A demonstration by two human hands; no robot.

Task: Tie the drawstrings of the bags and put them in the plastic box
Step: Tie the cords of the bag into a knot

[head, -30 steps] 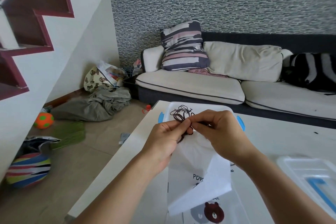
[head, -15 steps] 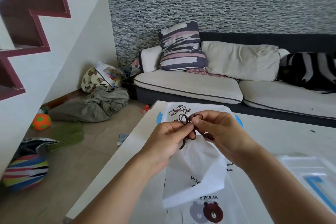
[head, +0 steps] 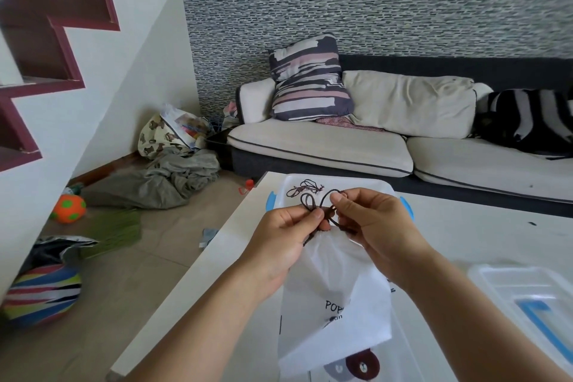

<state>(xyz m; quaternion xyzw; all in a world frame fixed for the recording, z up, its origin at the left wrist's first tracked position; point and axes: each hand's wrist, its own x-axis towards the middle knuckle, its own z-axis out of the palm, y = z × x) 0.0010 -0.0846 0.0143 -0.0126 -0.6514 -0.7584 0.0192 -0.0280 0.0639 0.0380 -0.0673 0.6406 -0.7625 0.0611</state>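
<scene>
A white drawstring bag (head: pixel 333 295) with black print hangs above the white table (head: pixel 471 245), its neck gathered. My left hand (head: pixel 286 236) pinches the dark brown drawstring (head: pixel 314 205) at the neck, where two loops stand up. My right hand (head: pixel 376 226) pinches the right loop of the same string. Behind my hands lies the clear plastic box (head: pixel 283 192) with blue handles; a bag with a tied dark string lies inside it. Another bag with a bear print (head: pixel 359 366) lies flat under the held bag.
A clear lid (head: pixel 527 298) with a blue clip lies on the table at right. A sofa (head: pixel 325 149) with cushions stands beyond the table. On the floor at left are clothes (head: pixel 155 183), an orange ball (head: pixel 68 208) and a striped ball (head: pixel 40 291) by the stairs.
My hands and the bag have lifted slightly. The drawstring between my fingers now shows two raised loops, and my right hand has drawn its loop outward.
</scene>
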